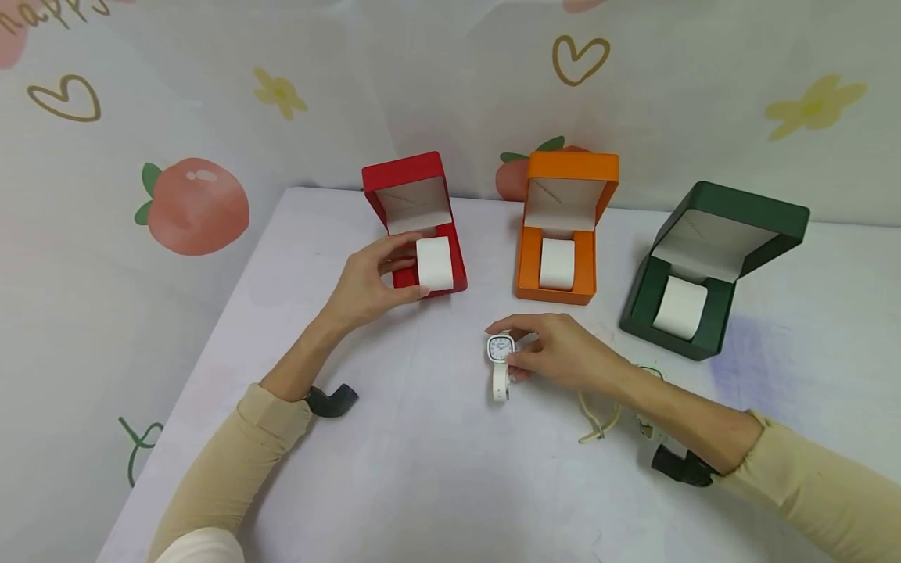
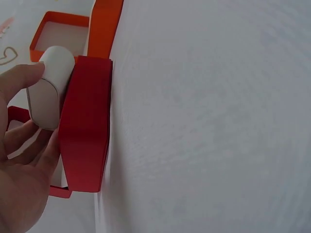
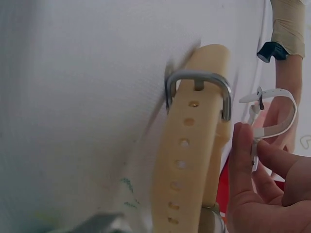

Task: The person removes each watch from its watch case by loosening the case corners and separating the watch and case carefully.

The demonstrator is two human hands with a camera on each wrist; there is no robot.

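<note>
My left hand [image 1: 366, 285] grips a white watch cushion [image 1: 434, 264] between thumb and fingers, over the opened red watch box [image 1: 457, 258]. In the left wrist view that cushion [image 2: 57, 65] stands out above the box's rim. Between thumb and fingertips of my right hand [image 1: 563, 348] is a white wristwatch [image 1: 500, 348], face up, its strap hanging down, in front of the boxes. Its looped strap [image 3: 286, 116] and buckle show in the right wrist view. Under the right forearm lies a watch with a cream strap [image 1: 598, 426], large in the right wrist view.
An opened orange watch box [image 1: 528, 270] stands at the back middle, an opened green one [image 1: 721, 328] at the right, each with a white cushion. Part of another pale watch [image 1: 649, 428] shows beside the right forearm. A patterned cloth hangs behind the white table [image 1: 422, 469].
</note>
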